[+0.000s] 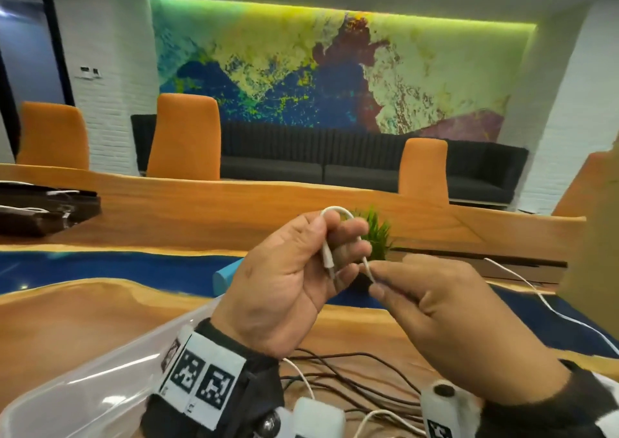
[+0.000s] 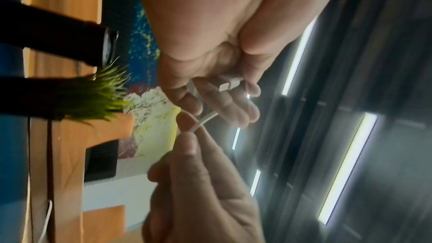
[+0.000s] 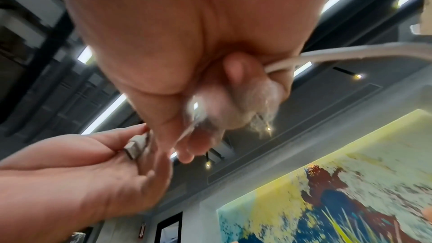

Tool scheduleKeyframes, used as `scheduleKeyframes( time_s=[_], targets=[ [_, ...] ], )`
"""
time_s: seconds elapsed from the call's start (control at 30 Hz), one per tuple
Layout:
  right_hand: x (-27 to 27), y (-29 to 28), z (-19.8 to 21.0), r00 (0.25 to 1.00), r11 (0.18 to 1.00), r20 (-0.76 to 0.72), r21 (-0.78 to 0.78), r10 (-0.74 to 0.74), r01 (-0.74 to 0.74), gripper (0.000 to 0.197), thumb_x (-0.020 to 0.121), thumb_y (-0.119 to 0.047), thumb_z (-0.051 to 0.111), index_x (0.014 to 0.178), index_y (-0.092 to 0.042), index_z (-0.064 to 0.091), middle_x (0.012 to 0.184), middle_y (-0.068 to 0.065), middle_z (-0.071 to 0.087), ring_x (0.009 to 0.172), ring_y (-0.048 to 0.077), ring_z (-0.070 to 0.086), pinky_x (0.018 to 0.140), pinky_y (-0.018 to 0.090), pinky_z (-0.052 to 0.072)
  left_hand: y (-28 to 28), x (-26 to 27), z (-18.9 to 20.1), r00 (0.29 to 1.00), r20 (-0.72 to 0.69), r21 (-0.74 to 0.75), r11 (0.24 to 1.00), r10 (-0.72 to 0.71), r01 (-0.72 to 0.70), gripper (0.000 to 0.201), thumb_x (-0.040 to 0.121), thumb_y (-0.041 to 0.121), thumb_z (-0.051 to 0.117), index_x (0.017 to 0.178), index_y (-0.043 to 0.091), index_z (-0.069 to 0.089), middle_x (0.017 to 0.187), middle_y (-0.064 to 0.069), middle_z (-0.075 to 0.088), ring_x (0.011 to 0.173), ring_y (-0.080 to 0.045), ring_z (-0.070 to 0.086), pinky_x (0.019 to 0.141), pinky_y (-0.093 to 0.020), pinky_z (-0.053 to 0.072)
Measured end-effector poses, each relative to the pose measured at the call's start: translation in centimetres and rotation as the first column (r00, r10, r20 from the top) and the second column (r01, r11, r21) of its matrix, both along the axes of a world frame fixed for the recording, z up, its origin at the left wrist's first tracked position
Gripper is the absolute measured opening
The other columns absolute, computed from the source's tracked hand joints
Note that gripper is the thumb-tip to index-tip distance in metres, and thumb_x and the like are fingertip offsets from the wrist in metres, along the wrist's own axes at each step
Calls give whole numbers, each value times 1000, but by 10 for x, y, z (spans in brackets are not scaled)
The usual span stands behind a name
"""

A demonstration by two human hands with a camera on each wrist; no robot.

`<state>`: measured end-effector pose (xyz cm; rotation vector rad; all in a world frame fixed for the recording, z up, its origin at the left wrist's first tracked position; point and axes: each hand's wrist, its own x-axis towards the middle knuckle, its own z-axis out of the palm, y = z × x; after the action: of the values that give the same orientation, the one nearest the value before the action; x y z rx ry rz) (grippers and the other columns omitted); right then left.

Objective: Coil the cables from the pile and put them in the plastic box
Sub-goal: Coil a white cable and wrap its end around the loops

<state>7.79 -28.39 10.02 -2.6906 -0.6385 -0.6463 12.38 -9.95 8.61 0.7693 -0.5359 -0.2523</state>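
Both hands are raised above the wooden table. My left hand (image 1: 321,253) holds the plug end of a thin white cable (image 1: 326,253) against its fingers, with one small loop arching over the fingertips (image 1: 348,233). My right hand (image 1: 395,283) pinches the same cable (image 2: 205,119) just right of the left fingers. From there the cable (image 3: 350,53) runs through the right hand and trails off to the right over the table (image 1: 552,310). A pile of dark and white cables (image 1: 355,380) lies on the table under my wrists. The clear plastic box (image 1: 83,384) sits at lower left.
A small green plant in a dark pot (image 1: 378,236) stands just behind my hands. A light blue object (image 1: 227,277) lies left of the plant. A white charger block (image 1: 318,417) rests by the pile. Dark folders (image 1: 43,210) sit far left; orange chairs line the far side.
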Motion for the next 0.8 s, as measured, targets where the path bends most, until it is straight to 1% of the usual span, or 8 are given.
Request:
scheduleKeyframes(
  time_s=[0.07, 0.17, 0.23, 0.33, 0.5, 0.6, 0.7, 0.8],
  targets=[
    [-10, 4, 3, 999, 995, -25, -90, -38, 36, 33, 90, -52, 40, 104, -32, 63, 82, -11, 57, 81, 6, 51, 71, 33, 48, -1, -1, -2, 973, 207, 228, 963, 98, -146, 21, 98, 28, 47, 100, 19, 66, 119, -4, 72, 105, -19, 70, 92, -41, 49],
    [-15, 4, 4, 999, 991, -35, -127, -38, 33, 34, 91, -51, 44, 107, -30, 66, 84, -11, 58, 83, 6, 52, 71, 29, 48, -2, -5, -5, 773, 622, 482, 718, 123, -502, 19, 100, 27, 49, 104, 26, 67, 130, 12, 65, 126, -4, 56, 106, -37, 44],
    [-15, -2, 5, 1000, 992, -25, -124, -12, 9, 36, 88, -50, 44, 97, -28, 71, 81, -11, 59, 81, 6, 53, 69, 28, 47, -2, -5, -7, 686, 726, 542, 567, 56, -620, 17, 101, 25, 50, 102, 24, 66, 131, 18, 62, 126, 6, 51, 105, -31, 46],
    [-17, -11, 8, 997, 999, 65, -40, 36, -33, 28, 84, -48, 53, 81, -29, 72, 73, -13, 58, 72, 5, 54, 60, 26, 47, 1, -6, -6, 672, 741, 590, 486, -9, -644, 20, 99, 33, 49, 100, 23, 67, 122, 15, 67, 120, 3, 55, 100, -35, 49],
    [-21, -17, 13, 934, 981, 338, 112, 114, -160, 15, 83, -34, 76, 81, -19, 72, 76, -8, 61, 68, 9, 58, 55, 29, 47, 0, -21, 6, 656, 743, 594, 577, -128, -560, 26, 102, 27, 46, 111, 26, 70, 108, 13, 70, 107, -5, 62, 86, -19, 48],
    [-20, -21, 13, 882, 968, 460, 160, 102, -195, 12, 83, -25, 78, 86, -14, 75, 81, -3, 64, 73, 10, 59, 60, 26, 48, 5, -22, 8, 688, 711, 624, 581, -146, -522, 27, 100, 32, 46, 109, 31, 71, 98, 12, 69, 90, -7, 60, 77, -21, 48],
    [-9, -24, 9, 852, 924, 520, 299, 52, -239, 8, 87, -15, 73, 93, -10, 76, 84, 0, 66, 80, 13, 62, 68, 23, 49, 5, -25, 5, 838, 508, 633, 746, -200, -207, 25, 96, 28, 47, 92, 25, 72, 98, 2, 72, 76, -10, 54, 69, -29, 41],
    [5, -18, -4, 904, 882, 427, 421, 14, -212, 17, 96, -22, 58, 104, -20, 73, 93, -6, 69, 90, 10, 64, 76, 25, 51, -3, -31, 7, 936, 248, 296, 939, -250, 172, 23, 93, 23, 49, 87, 17, 70, 109, -14, 72, 72, -12, 59, 65, -26, 43]
  ],
)
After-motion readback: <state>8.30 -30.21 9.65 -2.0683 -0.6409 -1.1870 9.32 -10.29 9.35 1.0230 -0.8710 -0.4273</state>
